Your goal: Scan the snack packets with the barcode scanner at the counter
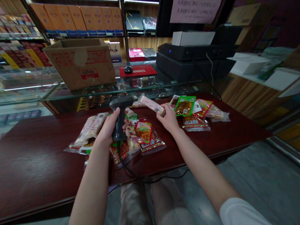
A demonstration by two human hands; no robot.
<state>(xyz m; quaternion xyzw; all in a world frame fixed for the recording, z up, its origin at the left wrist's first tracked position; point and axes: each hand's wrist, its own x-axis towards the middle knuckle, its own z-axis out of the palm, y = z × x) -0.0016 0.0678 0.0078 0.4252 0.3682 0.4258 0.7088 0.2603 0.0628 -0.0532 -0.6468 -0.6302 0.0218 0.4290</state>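
My left hand (108, 128) is closed around the grip of a black handheld barcode scanner (120, 111), whose head points away from me and whose cable trails off the table's front edge. My right hand (168, 119) pinches a long clear snack packet (151, 104) and holds it up just in front of the scanner's head. Under both hands, several sealed snack packets lie on the dark red wooden table (27, 161): a red one (143, 131), pale ones at the left (89, 131), and green and red ones at the right (187, 106).
Behind the table stands a glass counter (11, 91) with a cardboard box (82, 62), a red mouse pad with a mouse (132, 70) and a black printer (195, 55). Shelves of boxed goods line the back wall. My knees are below the table edge.
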